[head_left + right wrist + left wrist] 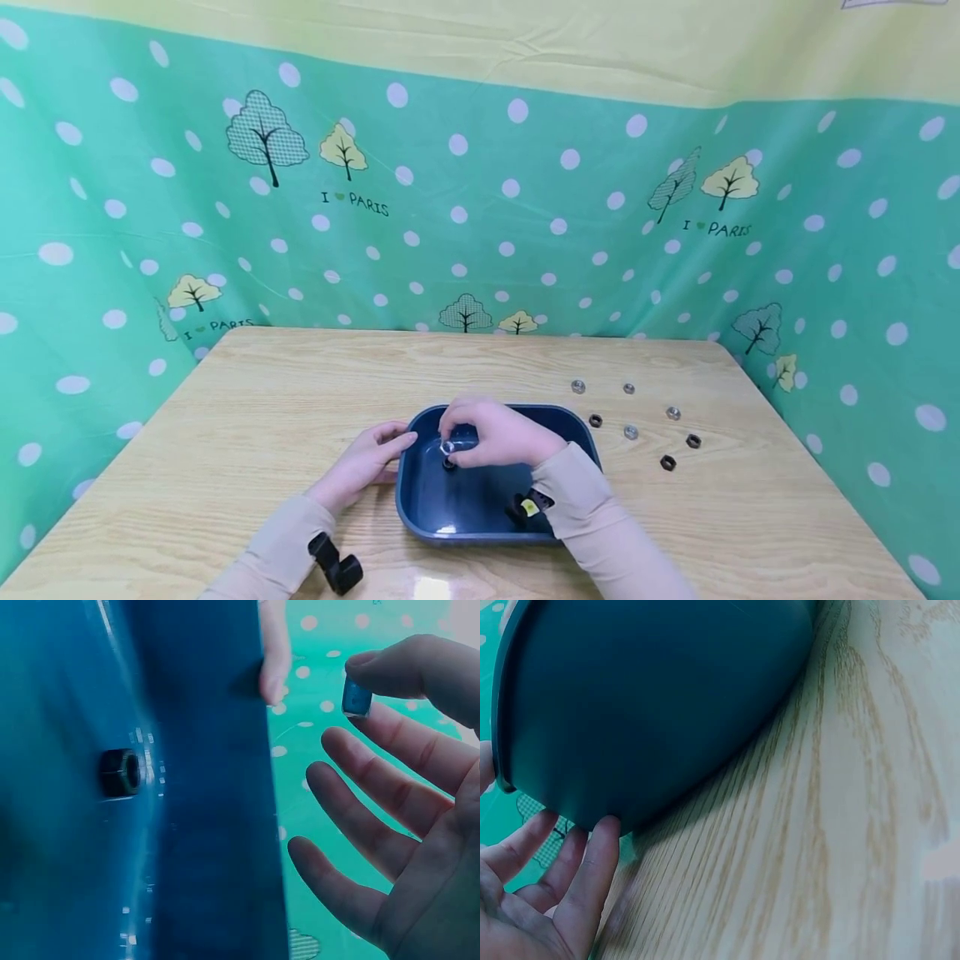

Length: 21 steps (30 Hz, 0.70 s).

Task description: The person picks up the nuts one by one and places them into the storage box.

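Observation:
Between the thumb and index finger of my right hand (501,433) a silver hex nut (447,447) is pinched, held over the left part of a dark blue tray (480,537). The right wrist view shows this nut (356,699) at the fingertips, the other fingers spread apart. On the tray floor lies a black hex nut (118,773), just below the held one in the head view. My left hand (363,463) holds the tray's left side, thumb at the rim and fingertips (607,829) against the outer wall.
Several loose nuts lie on the wooden table (315,375) to the tray's right, among them a silver nut (578,387) near the back and a black nut (668,462) nearer the front. A green patterned curtain (480,208) hangs behind the table and along its sides.

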### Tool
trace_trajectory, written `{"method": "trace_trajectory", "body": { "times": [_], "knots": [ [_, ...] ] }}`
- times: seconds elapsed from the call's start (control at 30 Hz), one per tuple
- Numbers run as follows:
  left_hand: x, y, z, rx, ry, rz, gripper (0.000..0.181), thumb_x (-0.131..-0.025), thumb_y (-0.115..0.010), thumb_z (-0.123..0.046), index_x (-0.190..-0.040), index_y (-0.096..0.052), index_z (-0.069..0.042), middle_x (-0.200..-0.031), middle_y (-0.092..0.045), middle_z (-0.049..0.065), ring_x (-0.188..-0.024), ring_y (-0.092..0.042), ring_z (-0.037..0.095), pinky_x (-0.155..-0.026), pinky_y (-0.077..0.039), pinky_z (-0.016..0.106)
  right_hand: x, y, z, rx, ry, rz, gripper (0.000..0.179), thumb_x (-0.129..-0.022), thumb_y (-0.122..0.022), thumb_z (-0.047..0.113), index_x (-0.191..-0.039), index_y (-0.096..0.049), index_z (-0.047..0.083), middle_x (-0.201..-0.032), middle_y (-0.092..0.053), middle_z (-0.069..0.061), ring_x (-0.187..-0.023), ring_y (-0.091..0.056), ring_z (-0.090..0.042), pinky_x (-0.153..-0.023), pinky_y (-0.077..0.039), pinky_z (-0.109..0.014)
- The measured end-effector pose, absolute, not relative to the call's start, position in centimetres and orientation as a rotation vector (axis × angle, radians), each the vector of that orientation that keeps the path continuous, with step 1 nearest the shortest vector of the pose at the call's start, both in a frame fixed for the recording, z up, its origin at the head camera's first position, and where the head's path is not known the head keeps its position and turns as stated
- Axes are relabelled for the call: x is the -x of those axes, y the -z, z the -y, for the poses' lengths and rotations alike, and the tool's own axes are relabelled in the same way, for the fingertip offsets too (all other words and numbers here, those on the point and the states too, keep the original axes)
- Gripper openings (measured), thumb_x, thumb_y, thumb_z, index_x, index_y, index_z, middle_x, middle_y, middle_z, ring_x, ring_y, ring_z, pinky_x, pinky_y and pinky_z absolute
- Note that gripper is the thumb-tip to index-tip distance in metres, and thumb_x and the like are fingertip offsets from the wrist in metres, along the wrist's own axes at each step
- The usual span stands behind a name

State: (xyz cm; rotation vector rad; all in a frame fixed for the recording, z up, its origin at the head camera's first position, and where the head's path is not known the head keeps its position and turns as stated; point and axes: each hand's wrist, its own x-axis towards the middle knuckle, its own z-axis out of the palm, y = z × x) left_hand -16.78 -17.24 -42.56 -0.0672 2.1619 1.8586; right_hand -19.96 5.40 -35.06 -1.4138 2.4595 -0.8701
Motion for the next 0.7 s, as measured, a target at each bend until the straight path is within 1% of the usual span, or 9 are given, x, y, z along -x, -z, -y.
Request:
{"method": "trace_trajectory", "body": {
  "times": [0.23,0.37,0.53,0.7],
  "knots": [
    [16.8,42.4,17.2,0.027,-1.865,-2.134,0.053,-0.096,-0.053,-0.035,-0.131,-0.044,0.004,-0.120,-0.058,0.016,-0.096,-0.059,0.015,-0.080,-0.058,0.039,19.8,36.5,-4.9,1.386,0.730,-2.466,0.012,-0.082,-0.070,0.015,-0.092,-0.065,0.015,-0.100,-0.060,0.006,-0.093,-0.055,-0.010,-0.087,-0.048,-0.018],
    [16.8,42.3,17.3,0.013,-1.864,-2.130,0.053,-0.097,-0.052,-0.036,-0.131,-0.044,0.004,-0.119,-0.058,0.015,-0.094,-0.060,0.014,-0.080,-0.058,0.037,19.6,37.1,-4.4,1.399,0.634,-2.461,0.011,-0.082,-0.072,0.016,-0.091,-0.066,0.016,-0.098,-0.060,0.008,-0.092,-0.055,-0.010,-0.084,-0.047,-0.014],
    [16.8,42.3,17.3,0.024,-1.872,-2.133,0.053,-0.097,-0.052,-0.034,-0.131,-0.044,0.005,-0.121,-0.057,0.017,-0.092,-0.061,0.014,-0.079,-0.058,0.037,19.5,37.2,-4.1,1.409,0.601,-2.457,0.011,-0.080,-0.073,0.015,-0.088,-0.065,0.015,-0.095,-0.059,0.007,-0.090,-0.054,-0.011,-0.081,-0.045,-0.012],
    [16.8,42.3,17.3,0.035,-1.870,-2.139,0.052,-0.097,-0.052,-0.033,-0.131,-0.044,0.004,-0.121,-0.057,0.017,-0.093,-0.060,0.014,-0.079,-0.058,0.036,19.6,37.4,-4.0,1.414,0.587,-2.457,0.012,-0.080,-0.073,0.014,-0.089,-0.066,0.014,-0.096,-0.060,0.006,-0.090,-0.054,-0.011,-0.081,-0.045,-0.011]
  ]
}}
